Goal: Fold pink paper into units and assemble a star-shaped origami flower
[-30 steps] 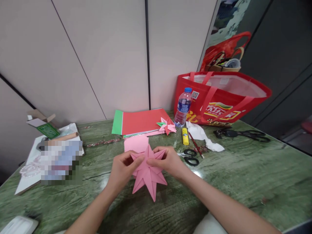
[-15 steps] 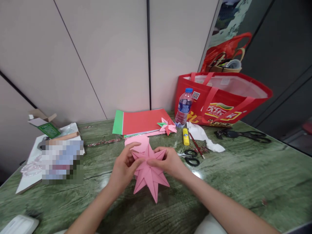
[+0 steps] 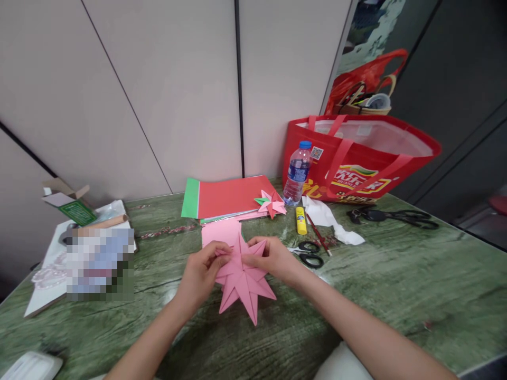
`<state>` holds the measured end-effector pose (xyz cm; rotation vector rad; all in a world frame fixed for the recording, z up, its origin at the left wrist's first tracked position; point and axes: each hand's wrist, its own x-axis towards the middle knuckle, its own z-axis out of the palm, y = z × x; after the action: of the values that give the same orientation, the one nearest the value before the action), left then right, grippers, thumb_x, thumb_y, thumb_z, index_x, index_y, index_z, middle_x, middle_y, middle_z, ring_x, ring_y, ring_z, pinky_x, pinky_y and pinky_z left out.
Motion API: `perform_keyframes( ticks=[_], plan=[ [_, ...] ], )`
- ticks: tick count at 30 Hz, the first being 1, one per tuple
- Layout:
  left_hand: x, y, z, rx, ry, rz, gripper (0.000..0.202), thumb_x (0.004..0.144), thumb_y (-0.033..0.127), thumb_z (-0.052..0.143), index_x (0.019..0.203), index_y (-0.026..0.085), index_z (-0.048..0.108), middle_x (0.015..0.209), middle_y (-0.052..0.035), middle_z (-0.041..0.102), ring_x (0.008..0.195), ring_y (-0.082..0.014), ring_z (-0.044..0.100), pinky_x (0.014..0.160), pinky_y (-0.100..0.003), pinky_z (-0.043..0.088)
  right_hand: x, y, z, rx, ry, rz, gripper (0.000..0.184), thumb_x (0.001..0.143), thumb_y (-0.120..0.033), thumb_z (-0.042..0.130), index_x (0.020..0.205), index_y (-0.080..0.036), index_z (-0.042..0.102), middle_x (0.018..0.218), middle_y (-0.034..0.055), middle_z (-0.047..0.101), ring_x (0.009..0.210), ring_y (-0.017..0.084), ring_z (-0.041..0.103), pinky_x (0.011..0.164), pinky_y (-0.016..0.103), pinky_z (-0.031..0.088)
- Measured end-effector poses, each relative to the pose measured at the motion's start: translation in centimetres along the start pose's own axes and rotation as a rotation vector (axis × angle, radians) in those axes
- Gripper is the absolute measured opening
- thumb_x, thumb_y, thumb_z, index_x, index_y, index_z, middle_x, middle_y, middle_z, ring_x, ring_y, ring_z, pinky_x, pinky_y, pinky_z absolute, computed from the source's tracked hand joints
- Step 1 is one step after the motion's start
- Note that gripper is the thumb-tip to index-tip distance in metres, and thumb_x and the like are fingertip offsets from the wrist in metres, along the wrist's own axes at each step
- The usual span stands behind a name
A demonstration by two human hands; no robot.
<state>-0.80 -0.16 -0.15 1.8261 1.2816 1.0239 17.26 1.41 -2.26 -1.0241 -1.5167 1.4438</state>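
Note:
A large pink folded-paper star (image 3: 244,279) with several points is held above the green table between both hands. My left hand (image 3: 204,266) pinches its upper left side, thumb on the front and fingers mostly behind the paper. On the upper right, my right hand (image 3: 273,258) grips it with the thumb pressed near the centre and its other fingers hidden behind. Just beyond the star lies a pink sheet of paper (image 3: 222,231), partly covered by the star and my left hand.
Behind are red and green paper sheets (image 3: 237,198) with a small multicoloured paper star (image 3: 272,203). To the right are a water bottle (image 3: 297,177), glue stick (image 3: 301,220), pencil (image 3: 318,235), small scissors (image 3: 311,256), large black scissors (image 3: 400,216) and a red bag (image 3: 356,158).
The fingers of my left hand have closed onto the star's upper left point, where they were more spread before. The star has turned slightly.

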Motion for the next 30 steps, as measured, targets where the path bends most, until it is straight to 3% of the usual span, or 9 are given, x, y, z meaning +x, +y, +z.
perform_keyframes(
  ticks=[7,11,17,20,24,30],
  plan=[
    [0.2,0.4,-0.3,-0.107,-0.126,-0.023,0.011,0.076,0.028,0.051,0.072,0.018,0.049,0.064,0.0034,0.047,0.055,-0.0098,0.041,0.049,-0.019,0.032,0.1,-0.1,0.0,-0.056,0.039,-0.036,0.024,0.065,-0.033,0.065,0.072,-0.013,0.054,0.055,-0.006,0.041,0.048,0.005,0.03,0.045,0.018,0.024],
    [0.3,0.5,-0.4,-0.082,-0.129,-0.026,0.017,0.078,0.031,0.049,0.069,0.017,0.048,0.061,0.0039,0.045,0.054,-0.0095,0.04,0.049,-0.019,0.033,0.1,-0.1,0.0,-0.103,0.066,-0.049,0.021,0.065,-0.031,0.065,0.07,-0.013,0.055,0.054,-0.0059,0.041,0.048,0.005,0.03,0.044,0.018,0.024],
    [0.2,-0.4,-0.7,0.002,-0.236,-0.013,0.016,0.079,0.021,0.047,0.092,0.017,0.055,0.066,0.0007,0.052,0.058,-0.0116,0.047,0.054,-0.021,0.039,0.3,0.1,-0.2,-0.128,0.08,-0.051,0.018,0.065,-0.029,0.063,0.068,-0.013,0.054,0.054,-0.0058,0.04,0.048,0.006,0.031,0.044,0.018,0.025],
    [0.3,-0.8,-0.9,0.082,-0.207,0.063,0.022,0.077,0.015,0.048,0.096,0.019,0.057,0.075,-0.0021,0.057,0.064,-0.013,0.051,0.057,-0.023,0.043,0.3,0.0,-0.2,-0.13,0.085,-0.041,0.017,0.065,-0.028,0.063,0.069,-0.013,0.055,0.053,-0.0059,0.04,0.048,0.006,0.031,0.044,0.019,0.025],
    [0.5,-0.7,-1.3,0.185,-0.128,0.221,0.023,0.073,0.01,0.051,0.089,0.021,0.061,0.101,-0.0073,0.057,0.089,-0.0183,0.055,0.069,-0.029,0.046,0.2,-0.3,-0.2,-0.141,0.103,-0.037,0.017,0.064,-0.027,0.063,0.067,-0.013,0.055,0.052,-0.0058,0.042,0.047,0.006,0.032,0.044,0.019,0.025],
    [0.7,-0.3,-1.6,0.283,-0.128,0.289,0.014,0.073,0.008,0.051,0.076,0.019,0.059,0.096,-0.0056,0.058,0.09,-0.0172,0.056,0.076,-0.03,0.044,0.2,-0.2,-0.2,-0.197,0.107,-0.054,0.013,0.063,-0.025,0.062,0.067,-0.014,0.056,0.051,-0.006,0.04,0.047,0.006,0.031,0.043,0.018,0.025]
  ],
)
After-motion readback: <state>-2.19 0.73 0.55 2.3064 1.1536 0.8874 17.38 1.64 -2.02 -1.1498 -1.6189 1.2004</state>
